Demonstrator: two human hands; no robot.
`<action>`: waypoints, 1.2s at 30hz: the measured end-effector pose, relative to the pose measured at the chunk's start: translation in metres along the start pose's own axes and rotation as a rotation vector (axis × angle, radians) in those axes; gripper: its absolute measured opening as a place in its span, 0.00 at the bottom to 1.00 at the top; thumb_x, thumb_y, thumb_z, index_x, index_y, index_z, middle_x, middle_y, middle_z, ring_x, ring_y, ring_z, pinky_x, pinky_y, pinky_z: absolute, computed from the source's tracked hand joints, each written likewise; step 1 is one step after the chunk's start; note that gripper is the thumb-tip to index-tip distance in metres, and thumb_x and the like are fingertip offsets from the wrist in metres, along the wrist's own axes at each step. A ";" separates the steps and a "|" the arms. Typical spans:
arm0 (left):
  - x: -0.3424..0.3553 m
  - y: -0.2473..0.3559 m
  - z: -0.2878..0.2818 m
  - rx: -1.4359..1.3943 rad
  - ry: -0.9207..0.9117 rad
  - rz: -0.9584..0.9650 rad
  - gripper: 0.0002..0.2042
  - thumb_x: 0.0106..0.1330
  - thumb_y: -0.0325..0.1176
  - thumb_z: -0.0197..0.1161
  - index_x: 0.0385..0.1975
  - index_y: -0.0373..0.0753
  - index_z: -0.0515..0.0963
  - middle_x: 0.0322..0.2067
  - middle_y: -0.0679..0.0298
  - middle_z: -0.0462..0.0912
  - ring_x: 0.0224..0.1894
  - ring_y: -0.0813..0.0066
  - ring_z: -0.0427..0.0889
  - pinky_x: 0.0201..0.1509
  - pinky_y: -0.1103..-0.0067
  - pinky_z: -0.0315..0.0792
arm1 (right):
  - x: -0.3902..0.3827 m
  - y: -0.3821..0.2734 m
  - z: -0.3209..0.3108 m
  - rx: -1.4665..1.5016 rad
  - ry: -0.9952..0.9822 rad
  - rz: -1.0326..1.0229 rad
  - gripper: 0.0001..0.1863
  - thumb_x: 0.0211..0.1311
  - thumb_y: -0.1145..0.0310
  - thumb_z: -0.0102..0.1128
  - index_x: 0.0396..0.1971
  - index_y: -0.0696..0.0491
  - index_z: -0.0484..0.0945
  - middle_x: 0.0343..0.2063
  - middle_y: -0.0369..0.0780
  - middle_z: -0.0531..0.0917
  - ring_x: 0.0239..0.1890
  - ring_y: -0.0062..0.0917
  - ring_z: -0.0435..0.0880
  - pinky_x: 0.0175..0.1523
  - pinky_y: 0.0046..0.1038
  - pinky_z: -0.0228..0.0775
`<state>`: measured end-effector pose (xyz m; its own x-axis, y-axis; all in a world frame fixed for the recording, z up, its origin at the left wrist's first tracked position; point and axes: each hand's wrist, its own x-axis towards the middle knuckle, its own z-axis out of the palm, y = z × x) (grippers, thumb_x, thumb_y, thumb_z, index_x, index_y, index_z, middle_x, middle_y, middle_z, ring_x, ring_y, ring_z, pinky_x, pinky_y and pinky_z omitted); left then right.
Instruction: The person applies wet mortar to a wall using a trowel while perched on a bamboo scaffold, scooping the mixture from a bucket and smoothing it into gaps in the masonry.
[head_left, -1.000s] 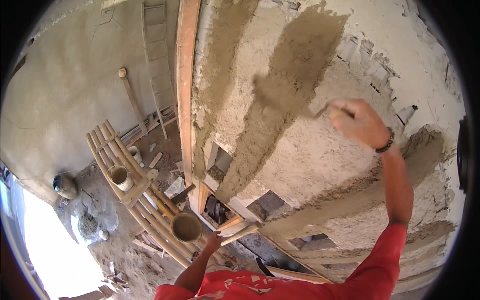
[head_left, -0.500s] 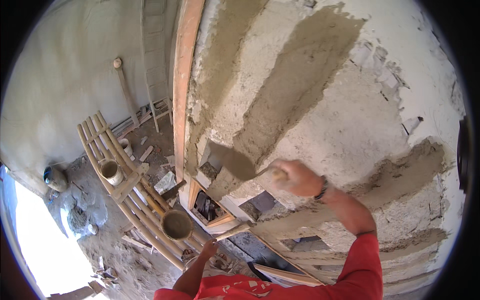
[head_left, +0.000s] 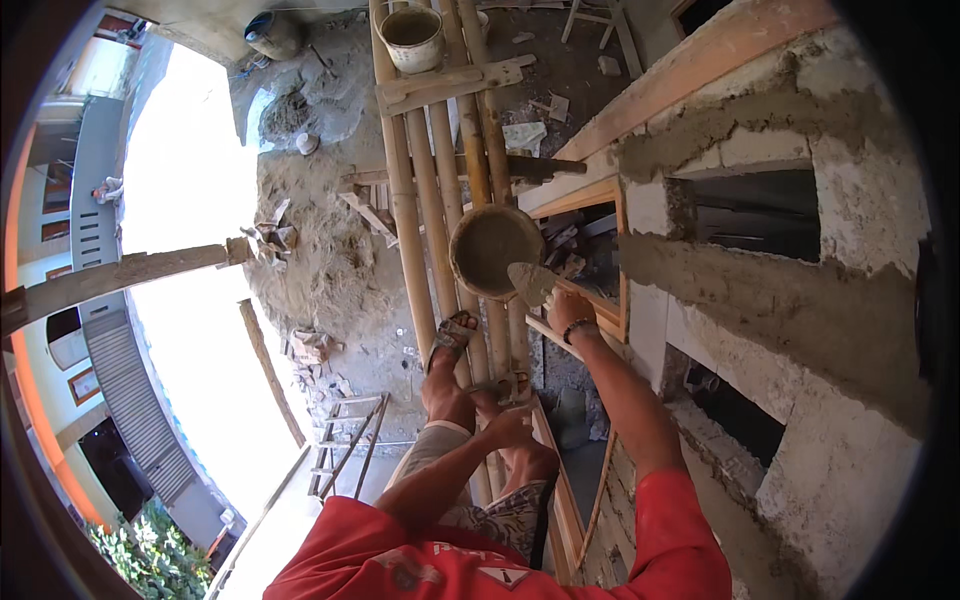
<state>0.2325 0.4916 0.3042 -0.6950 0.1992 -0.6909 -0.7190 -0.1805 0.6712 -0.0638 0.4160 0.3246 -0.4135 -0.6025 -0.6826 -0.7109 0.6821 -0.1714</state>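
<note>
One trowel (head_left: 532, 282), gripped in the right hand (head_left: 572, 310), lies over the right rim of one basin (head_left: 456, 252); one bucket (head_left: 412, 58) stands farther off. The blade points forward and left, its long axis diagonal. The left hand's (head_left: 510, 428) grip I cannot tell.

The right hand (head_left: 570, 308) hides most of the trowel (head_left: 531, 281) handle, and the lower edge cuts off the red shirt (head_left: 440, 572).

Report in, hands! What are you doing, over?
Right hand gripping grey, pointed metal trowel by round, grey-brown bowl. Left hand near bare knee. Nothing visibly blocking trowel.
</note>
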 end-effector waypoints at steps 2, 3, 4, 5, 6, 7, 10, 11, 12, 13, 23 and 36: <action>0.006 0.041 -0.016 0.262 0.131 0.077 0.24 0.61 0.36 0.61 0.57 0.34 0.71 0.44 0.47 0.81 0.47 0.52 0.81 0.49 0.66 0.74 | 0.063 0.019 0.035 -0.068 0.070 0.012 0.19 0.68 0.57 0.50 0.45 0.57 0.78 0.39 0.52 0.83 0.39 0.42 0.84 0.44 0.45 0.78; 0.021 0.030 -0.010 0.314 0.191 0.189 0.25 0.60 0.37 0.62 0.57 0.34 0.70 0.43 0.48 0.81 0.46 0.52 0.81 0.49 0.65 0.75 | 0.096 0.026 0.049 -0.059 0.067 0.088 0.20 0.69 0.56 0.48 0.44 0.58 0.79 0.38 0.52 0.83 0.38 0.41 0.84 0.43 0.45 0.78; 0.030 0.022 -0.011 0.367 0.272 0.291 0.26 0.60 0.37 0.62 0.57 0.34 0.70 0.43 0.48 0.81 0.46 0.51 0.81 0.48 0.64 0.75 | 0.131 0.023 0.062 -0.049 0.064 0.141 0.21 0.69 0.55 0.46 0.43 0.59 0.79 0.37 0.51 0.84 0.37 0.40 0.84 0.42 0.44 0.78; 0.032 0.022 -0.013 0.368 0.262 0.245 0.26 0.60 0.37 0.62 0.58 0.34 0.69 0.44 0.48 0.81 0.46 0.51 0.81 0.48 0.64 0.75 | 0.158 0.024 0.081 -0.039 0.051 0.210 0.23 0.70 0.55 0.45 0.43 0.59 0.80 0.36 0.51 0.84 0.35 0.40 0.85 0.41 0.44 0.78; 0.031 0.029 -0.014 0.372 0.241 0.202 0.26 0.60 0.37 0.62 0.58 0.34 0.69 0.44 0.48 0.81 0.47 0.51 0.81 0.49 0.64 0.75 | 0.178 0.031 0.101 0.013 0.042 0.217 0.24 0.71 0.54 0.43 0.42 0.60 0.80 0.34 0.50 0.84 0.34 0.40 0.85 0.41 0.44 0.78; 0.028 0.038 -0.015 0.309 0.200 0.145 0.24 0.59 0.35 0.61 0.56 0.34 0.71 0.46 0.48 0.80 0.48 0.52 0.81 0.50 0.64 0.75 | 0.196 0.035 0.116 0.067 0.037 0.221 0.25 0.72 0.54 0.41 0.41 0.60 0.80 0.33 0.50 0.84 0.33 0.40 0.85 0.40 0.44 0.78; 0.022 0.053 -0.024 0.256 0.194 0.198 0.18 0.58 0.32 0.59 0.48 0.35 0.77 0.47 0.49 0.79 0.49 0.52 0.80 0.51 0.64 0.74 | 0.228 0.024 0.149 0.035 -0.003 0.099 0.19 0.69 0.58 0.48 0.41 0.60 0.79 0.31 0.51 0.84 0.34 0.42 0.84 0.41 0.42 0.78; 0.017 0.052 -0.028 0.239 0.209 0.158 0.16 0.59 0.32 0.59 0.46 0.35 0.78 0.47 0.48 0.79 0.49 0.51 0.80 0.51 0.64 0.74 | 0.227 -0.003 0.150 -0.032 -0.031 -0.007 0.17 0.68 0.62 0.51 0.42 0.61 0.78 0.33 0.51 0.84 0.35 0.43 0.84 0.43 0.42 0.78; 0.013 0.053 -0.032 0.228 0.220 0.133 0.15 0.59 0.33 0.59 0.45 0.35 0.79 0.47 0.48 0.79 0.48 0.51 0.80 0.51 0.64 0.74 | 0.223 -0.023 0.144 -0.104 -0.044 -0.106 0.14 0.66 0.65 0.54 0.44 0.61 0.77 0.35 0.51 0.83 0.37 0.44 0.83 0.45 0.41 0.78; 0.016 0.055 -0.032 0.225 0.195 0.139 0.14 0.59 0.33 0.59 0.43 0.36 0.80 0.47 0.48 0.78 0.48 0.51 0.80 0.51 0.64 0.74 | 0.226 -0.007 0.156 0.032 0.034 -0.101 0.16 0.64 0.65 0.56 0.45 0.60 0.77 0.36 0.51 0.83 0.39 0.44 0.83 0.45 0.40 0.77; 0.020 0.013 -0.027 0.439 0.223 0.419 0.15 0.58 0.33 0.62 0.43 0.35 0.80 0.45 0.50 0.80 0.45 0.53 0.82 0.45 0.68 0.78 | 0.101 0.043 0.115 0.505 0.326 -0.249 0.24 0.58 0.59 0.61 0.53 0.53 0.75 0.35 0.49 0.85 0.39 0.41 0.85 0.44 0.40 0.77; -0.067 0.240 -0.007 -0.313 0.006 -0.056 0.17 0.64 0.33 0.60 0.53 0.39 0.75 0.31 0.65 0.82 0.32 0.75 0.82 0.37 0.72 0.81 | -0.412 0.071 -0.332 0.425 0.590 -0.073 0.29 0.52 0.66 0.67 0.54 0.56 0.67 0.42 0.49 0.80 0.45 0.42 0.82 0.48 0.38 0.75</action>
<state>0.1069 0.4286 0.5097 -0.6535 0.2115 -0.7268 -0.7234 -0.4569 0.5176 -0.1330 0.5751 0.8296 -0.6962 -0.6940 -0.1834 -0.5156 0.6612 -0.5450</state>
